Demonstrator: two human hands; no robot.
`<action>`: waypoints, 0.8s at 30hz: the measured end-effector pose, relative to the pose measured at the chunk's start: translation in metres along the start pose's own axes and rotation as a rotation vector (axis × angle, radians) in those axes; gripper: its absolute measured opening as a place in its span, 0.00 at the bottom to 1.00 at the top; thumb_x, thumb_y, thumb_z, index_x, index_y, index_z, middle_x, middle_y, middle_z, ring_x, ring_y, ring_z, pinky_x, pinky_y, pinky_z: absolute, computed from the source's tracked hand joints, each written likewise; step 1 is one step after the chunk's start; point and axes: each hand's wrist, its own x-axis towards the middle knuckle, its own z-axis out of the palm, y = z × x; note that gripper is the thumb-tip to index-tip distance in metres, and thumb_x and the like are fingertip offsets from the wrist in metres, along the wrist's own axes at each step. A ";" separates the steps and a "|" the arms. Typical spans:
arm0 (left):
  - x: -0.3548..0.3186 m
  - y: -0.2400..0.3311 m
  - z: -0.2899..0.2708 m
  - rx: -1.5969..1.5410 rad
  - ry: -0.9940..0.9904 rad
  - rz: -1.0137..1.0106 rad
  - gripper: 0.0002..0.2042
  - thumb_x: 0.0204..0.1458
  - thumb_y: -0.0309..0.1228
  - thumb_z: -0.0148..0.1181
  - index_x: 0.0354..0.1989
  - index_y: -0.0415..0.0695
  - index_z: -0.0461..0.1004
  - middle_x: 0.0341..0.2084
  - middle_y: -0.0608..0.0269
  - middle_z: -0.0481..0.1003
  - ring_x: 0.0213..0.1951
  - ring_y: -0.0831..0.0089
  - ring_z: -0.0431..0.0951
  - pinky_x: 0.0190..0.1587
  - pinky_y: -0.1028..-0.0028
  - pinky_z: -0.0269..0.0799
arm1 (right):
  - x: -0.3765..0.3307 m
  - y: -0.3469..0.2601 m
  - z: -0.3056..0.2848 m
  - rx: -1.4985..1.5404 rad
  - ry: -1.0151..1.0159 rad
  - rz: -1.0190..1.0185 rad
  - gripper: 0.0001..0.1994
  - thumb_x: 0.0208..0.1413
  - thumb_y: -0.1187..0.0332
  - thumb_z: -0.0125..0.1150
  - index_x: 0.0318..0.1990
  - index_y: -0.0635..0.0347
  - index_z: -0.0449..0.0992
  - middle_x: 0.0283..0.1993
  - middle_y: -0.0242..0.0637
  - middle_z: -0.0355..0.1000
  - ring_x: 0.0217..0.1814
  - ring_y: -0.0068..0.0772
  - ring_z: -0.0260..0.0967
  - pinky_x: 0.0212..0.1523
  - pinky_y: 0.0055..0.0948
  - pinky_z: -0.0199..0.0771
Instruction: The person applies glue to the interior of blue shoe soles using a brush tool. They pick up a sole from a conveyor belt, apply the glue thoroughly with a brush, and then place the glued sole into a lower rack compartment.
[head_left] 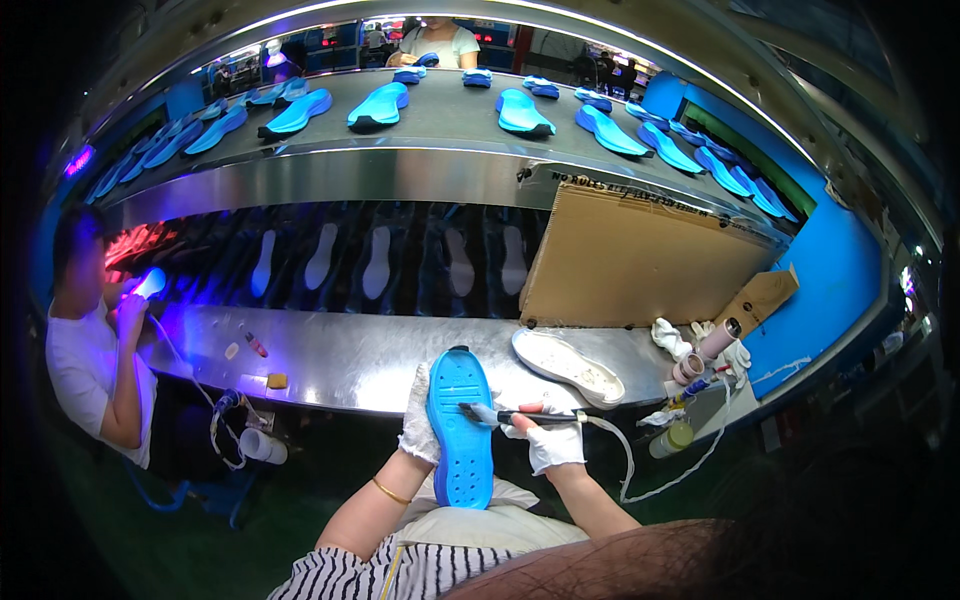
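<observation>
A blue shoe sole (464,430) stands lengthwise in front of me over my lap, its inner side with ribs and holes turned up. My left hand (421,420), in a pale glove, grips the sole along its left edge. In my right hand (552,440), gloved with fingertips bare, is a black-handled brush (505,416). Its bristles touch the middle of the sole. From the brush's rear end a clear tube (630,470) curves off to the right. On the metal ledge just beyond lies a white sole (570,366).
Blue soles (378,106) ride a grey conveyor belt (440,110) above; pale insoles (376,264) lie on a dark lower one. A cardboard sheet (640,260) leans at right, near bottles (718,340) and gloves (670,338). A co-worker (100,350) sits left; another person (440,45) stands across the belt.
</observation>
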 end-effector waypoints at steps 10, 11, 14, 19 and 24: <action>-0.002 0.001 0.004 -0.007 0.151 0.041 0.43 0.47 0.67 0.31 0.55 0.37 0.60 0.45 0.40 0.68 0.45 0.49 0.71 0.50 0.55 0.67 | -0.005 -0.033 0.013 -0.435 -0.231 -0.459 0.09 0.40 0.78 0.67 0.27 0.61 0.72 0.26 0.34 0.72 0.26 0.21 0.69 0.29 0.19 0.69; -0.001 0.001 -0.001 -0.023 0.154 0.057 0.43 0.47 0.67 0.31 0.54 0.37 0.61 0.45 0.40 0.68 0.44 0.49 0.71 0.49 0.55 0.67 | -0.009 -0.042 0.012 -0.247 -0.229 -0.243 0.09 0.42 0.79 0.65 0.27 0.62 0.69 0.26 0.36 0.71 0.24 0.21 0.69 0.26 0.19 0.69; 0.003 -0.001 -0.005 -0.072 0.142 0.086 0.40 0.48 0.66 0.32 0.53 0.39 0.62 0.45 0.44 0.69 0.43 0.53 0.72 0.47 0.57 0.69 | 0.003 -0.031 0.003 -0.065 -0.138 -0.149 0.12 0.43 0.81 0.61 0.31 0.61 0.63 0.27 0.36 0.69 0.26 0.24 0.70 0.28 0.21 0.70; 0.004 -0.014 0.000 -0.115 0.010 0.095 0.29 0.51 0.59 0.42 0.52 0.47 0.64 0.43 0.55 0.71 0.43 0.62 0.73 0.45 0.64 0.73 | 0.016 -0.022 0.012 0.022 -0.069 -0.237 0.14 0.42 0.81 0.62 0.32 0.59 0.62 0.29 0.32 0.64 0.27 0.21 0.66 0.29 0.18 0.66; 0.001 -0.028 -0.014 0.049 0.098 0.130 0.32 0.50 0.61 0.42 0.55 0.48 0.61 0.45 0.58 0.69 0.43 0.68 0.72 0.46 0.69 0.72 | 0.023 -0.023 0.023 -0.040 -0.033 -0.356 0.14 0.44 0.80 0.61 0.33 0.62 0.61 0.27 0.36 0.67 0.26 0.23 0.69 0.28 0.20 0.70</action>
